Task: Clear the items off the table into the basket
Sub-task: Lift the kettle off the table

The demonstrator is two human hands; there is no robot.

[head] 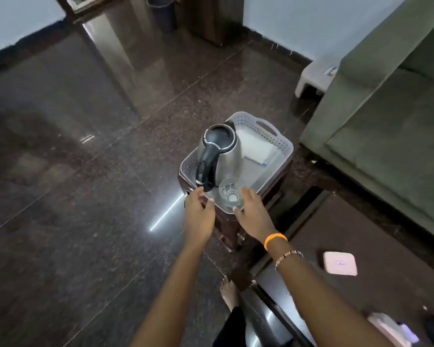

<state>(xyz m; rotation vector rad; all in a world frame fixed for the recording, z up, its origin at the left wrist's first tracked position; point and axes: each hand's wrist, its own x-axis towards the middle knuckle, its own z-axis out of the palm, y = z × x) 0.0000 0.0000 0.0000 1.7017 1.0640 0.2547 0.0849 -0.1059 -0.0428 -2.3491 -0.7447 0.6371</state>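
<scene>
While both our hands hover at the near rim of the pale grey perforated plastic basket [283, 144] in the middle of the frame, we judge the step in hand to be letting go after a placement, or taking hold of the basket itself; we cannot tell which. Our left hand [198, 214] has loosely spread fingers near the black handle of the brushed steel electric kettle [219, 151], gripping nothing. Our right hand [252, 212] is likewise wide and relaxed, just beside the clear drinking glass [231, 194] standing in the basket's near corner. A folded white cloth [257, 146] lies at the far side. At lower right, a flat pinkish white box [340, 262] sits on the dark table [386, 234], uncollected. To do this well, we should steady the glass before lifting anything.
</scene>
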